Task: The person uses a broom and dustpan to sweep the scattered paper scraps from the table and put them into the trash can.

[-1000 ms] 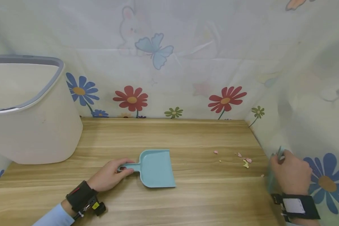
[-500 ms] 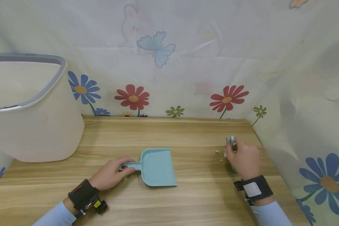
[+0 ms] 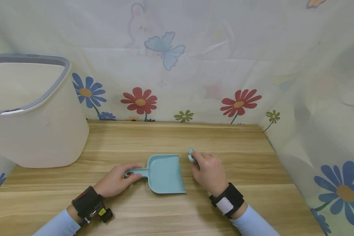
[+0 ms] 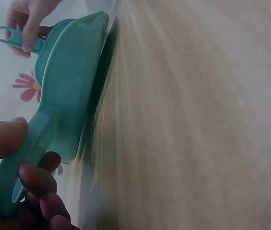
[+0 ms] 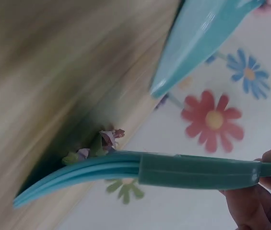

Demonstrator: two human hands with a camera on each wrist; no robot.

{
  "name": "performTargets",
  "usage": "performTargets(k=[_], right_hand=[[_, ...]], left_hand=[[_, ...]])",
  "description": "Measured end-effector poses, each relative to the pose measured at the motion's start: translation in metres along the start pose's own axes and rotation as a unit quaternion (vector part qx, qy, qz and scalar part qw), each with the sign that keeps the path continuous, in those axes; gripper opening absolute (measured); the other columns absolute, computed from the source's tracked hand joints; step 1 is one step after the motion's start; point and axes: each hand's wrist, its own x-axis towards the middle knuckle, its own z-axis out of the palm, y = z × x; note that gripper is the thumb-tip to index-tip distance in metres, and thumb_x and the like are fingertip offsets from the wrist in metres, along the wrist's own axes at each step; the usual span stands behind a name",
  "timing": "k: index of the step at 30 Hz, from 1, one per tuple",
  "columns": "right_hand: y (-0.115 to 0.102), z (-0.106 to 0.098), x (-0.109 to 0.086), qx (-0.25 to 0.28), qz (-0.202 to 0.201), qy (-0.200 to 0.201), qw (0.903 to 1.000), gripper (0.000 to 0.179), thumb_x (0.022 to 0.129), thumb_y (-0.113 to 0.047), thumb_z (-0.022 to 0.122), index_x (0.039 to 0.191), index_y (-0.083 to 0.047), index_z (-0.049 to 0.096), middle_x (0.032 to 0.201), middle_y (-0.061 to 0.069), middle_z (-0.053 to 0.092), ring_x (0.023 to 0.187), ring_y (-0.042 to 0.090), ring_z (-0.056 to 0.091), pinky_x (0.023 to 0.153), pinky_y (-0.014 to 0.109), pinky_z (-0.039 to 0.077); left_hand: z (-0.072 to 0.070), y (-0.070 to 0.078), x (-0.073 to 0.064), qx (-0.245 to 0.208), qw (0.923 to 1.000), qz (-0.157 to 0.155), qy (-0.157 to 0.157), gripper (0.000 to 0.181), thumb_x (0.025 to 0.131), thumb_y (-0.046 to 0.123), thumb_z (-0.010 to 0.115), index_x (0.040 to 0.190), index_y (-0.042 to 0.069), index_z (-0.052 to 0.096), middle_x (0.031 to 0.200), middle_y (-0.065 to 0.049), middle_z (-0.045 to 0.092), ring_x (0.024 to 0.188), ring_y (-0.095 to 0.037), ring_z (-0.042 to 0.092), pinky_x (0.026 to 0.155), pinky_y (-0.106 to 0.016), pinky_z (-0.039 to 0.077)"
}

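My left hand pinches the handle of a light blue dustpan, which lies on the wooden tabletop with its wide edge toward the right. In my right hand is a matching hand brush, gripped by its handle just right of that edge. The right wrist view shows the brush's bristles bent against the wood. Small crumpled pink and yellow-green scraps lie against the bristles, on the side facing the dustpan. In the head view my right hand hides most of the brush and the scraps.
A tall cream bin with a grey rim stands at the back left of the table. A flower-printed sheet hangs behind the table and along its right side.
My right hand has swept the brush leftward from the right side of the table to the dustpan's edge. The scraps have moved along with it. My left hand and the dustpan stay in place.
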Motion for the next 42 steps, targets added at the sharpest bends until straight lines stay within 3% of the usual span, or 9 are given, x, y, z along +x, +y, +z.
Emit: performTargets(k=[5, 10, 16, 23, 33, 38, 42], right_hand=[[-0.002, -0.007, 0.008, 0.038, -0.013, 0.003, 0.9992, 0.022, 0.080, -0.004, 0.086, 0.099, -0.005, 0.074, 0.085, 0.008, 0.078, 0.071, 0.018, 0.075, 0.064, 0.038, 0.052], [0.027, -0.029, 0.017, 0.099, 0.025, 0.005, 0.9948, 0.017, 0.088, -0.003, 0.081, 0.103, -0.003, 0.074, 0.086, 0.010, 0.078, 0.066, 0.015, 0.071, 0.057, 0.029, 0.053], [0.056, -0.036, 0.021, 0.136, 0.016, -0.013, 0.9904, 0.023, 0.086, -0.004, 0.083, 0.108, -0.010, 0.080, 0.094, 0.003, 0.080, 0.081, 0.017, 0.075, 0.069, 0.039, 0.059], [0.064, -0.019, 0.014, 0.149, 0.000, -0.105, 0.9832, 0.037, 0.081, 0.006, 0.083, 0.108, -0.019, 0.082, 0.102, -0.004, 0.080, 0.095, 0.016, 0.074, 0.084, 0.042, 0.058], [0.063, -0.038, 0.016, 0.191, -0.027, -0.203, 0.9599, 0.040, 0.082, 0.009, 0.082, 0.108, -0.022, 0.082, 0.106, -0.010, 0.079, 0.099, 0.010, 0.073, 0.084, 0.035, 0.059], [0.063, -0.043, 0.018, 0.206, -0.031, -0.208, 0.9557, 0.034, 0.086, 0.003, 0.082, 0.109, -0.021, 0.081, 0.107, -0.010, 0.078, 0.101, 0.009, 0.072, 0.085, 0.034, 0.059], [0.060, -0.045, 0.019, 0.214, -0.004, -0.163, 0.9631, 0.027, 0.089, -0.001, 0.080, 0.111, -0.017, 0.080, 0.106, -0.006, 0.079, 0.098, 0.011, 0.074, 0.083, 0.035, 0.060]], left_hand=[[0.000, 0.001, 0.001, -0.002, 1.0000, -0.006, 0.000, 0.032, 0.103, 0.038, 0.065, 0.127, 0.018, 0.071, 0.107, 0.004, 0.070, 0.084, -0.010, 0.056, 0.073, -0.022, 0.045], [-0.001, 0.001, 0.001, -0.010, 0.9998, -0.015, 0.002, 0.034, 0.103, 0.040, 0.065, 0.128, 0.017, 0.070, 0.108, 0.002, 0.070, 0.074, -0.008, 0.053, 0.066, -0.022, 0.044], [-0.004, -0.002, 0.001, -0.022, 0.9995, -0.022, 0.004, 0.038, 0.102, 0.045, 0.065, 0.128, 0.018, 0.070, 0.111, 0.001, 0.070, 0.075, -0.009, 0.055, 0.065, -0.023, 0.045], [-0.004, 0.000, 0.000, -0.034, 0.9990, -0.030, 0.005, 0.035, 0.102, 0.040, 0.066, 0.128, 0.016, 0.070, 0.110, -0.001, 0.069, 0.073, -0.009, 0.053, 0.063, -0.023, 0.044], [-0.004, 0.002, 0.002, -0.030, 0.9990, -0.032, 0.012, 0.032, 0.102, 0.038, 0.066, 0.126, 0.017, 0.071, 0.106, 0.000, 0.069, 0.070, -0.010, 0.050, 0.061, -0.023, 0.042], [-0.003, 0.004, 0.001, -0.030, 0.9990, -0.032, 0.011, 0.032, 0.103, 0.034, 0.066, 0.127, 0.014, 0.070, 0.108, -0.001, 0.070, 0.071, -0.010, 0.051, 0.063, -0.023, 0.042], [-0.002, 0.004, 0.001, -0.033, 0.9988, -0.035, 0.009, 0.031, 0.103, 0.031, 0.067, 0.128, 0.013, 0.070, 0.107, -0.002, 0.069, 0.065, -0.008, 0.048, 0.059, -0.023, 0.041]])
